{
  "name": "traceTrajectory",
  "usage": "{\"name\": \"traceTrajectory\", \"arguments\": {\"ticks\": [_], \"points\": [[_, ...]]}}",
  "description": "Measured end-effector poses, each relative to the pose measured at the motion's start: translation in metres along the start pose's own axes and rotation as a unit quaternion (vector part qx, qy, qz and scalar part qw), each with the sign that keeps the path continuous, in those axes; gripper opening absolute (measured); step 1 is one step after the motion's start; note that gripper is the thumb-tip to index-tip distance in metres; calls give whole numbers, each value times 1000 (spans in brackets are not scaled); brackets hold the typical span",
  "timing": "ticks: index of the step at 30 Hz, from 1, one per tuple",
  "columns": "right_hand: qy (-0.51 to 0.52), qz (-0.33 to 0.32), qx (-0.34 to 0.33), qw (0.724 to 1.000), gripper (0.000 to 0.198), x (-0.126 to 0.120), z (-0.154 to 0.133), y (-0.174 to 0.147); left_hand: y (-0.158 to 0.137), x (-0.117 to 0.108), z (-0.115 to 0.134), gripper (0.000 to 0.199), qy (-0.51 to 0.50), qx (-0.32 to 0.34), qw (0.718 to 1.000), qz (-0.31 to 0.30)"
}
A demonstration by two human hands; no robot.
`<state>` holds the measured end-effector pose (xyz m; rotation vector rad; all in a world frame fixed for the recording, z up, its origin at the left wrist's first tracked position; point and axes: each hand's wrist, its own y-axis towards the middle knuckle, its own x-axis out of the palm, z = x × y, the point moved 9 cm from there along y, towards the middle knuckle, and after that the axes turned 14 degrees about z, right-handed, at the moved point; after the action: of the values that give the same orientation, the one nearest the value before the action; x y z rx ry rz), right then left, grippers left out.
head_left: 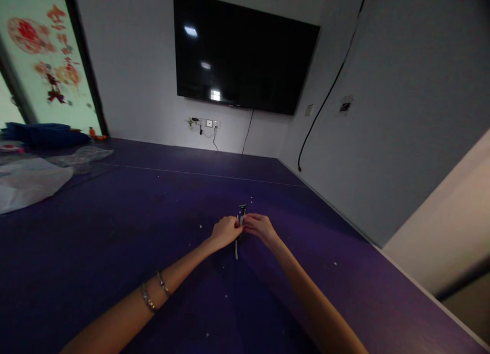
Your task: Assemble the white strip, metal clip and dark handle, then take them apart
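Note:
Over the dark purple surface, both hands meet around a small razor-like object [242, 209] with a dark, T-shaped top and a pale handle. My left hand [226, 231] is closed, its thumb and fingers pinching the handle from the left. From the right, my right hand [260, 226] closes its fingertips on the same handle, and its fingers partly hide it. A thin pale strip [236, 250] shows just below the hands; whether it belongs to the razor I cannot tell. Small white bits [251, 201] lie around the hands.
Clear plastic bags [34, 183] and dark blue cloth [46, 134] lie at the far left. A television [245, 53] hangs on the wall beyond, above sockets [209, 123] with cords. A black cable [333, 86] hangs along the right wall, which borders the purple surface [153, 231].

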<state>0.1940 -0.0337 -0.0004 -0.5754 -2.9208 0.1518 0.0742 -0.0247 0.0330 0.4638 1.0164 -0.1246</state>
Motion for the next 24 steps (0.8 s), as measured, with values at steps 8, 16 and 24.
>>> {"name": "traceTrajectory", "arguments": {"ticks": [8, 16, 24], "points": [[-58, 50, 5, 997, 21, -15, 1, 0, -3, 9, 16, 29, -22, 23, 999, 7], [-208, 82, -10, 975, 20, -105, -23, 23, -17, 18, 20, 25, -39, 89, 994, -50], [-384, 137, -9, 913, 6, -216, -36, 37, -18, 16, 2, 24, 36, 41, 998, -32]]}}
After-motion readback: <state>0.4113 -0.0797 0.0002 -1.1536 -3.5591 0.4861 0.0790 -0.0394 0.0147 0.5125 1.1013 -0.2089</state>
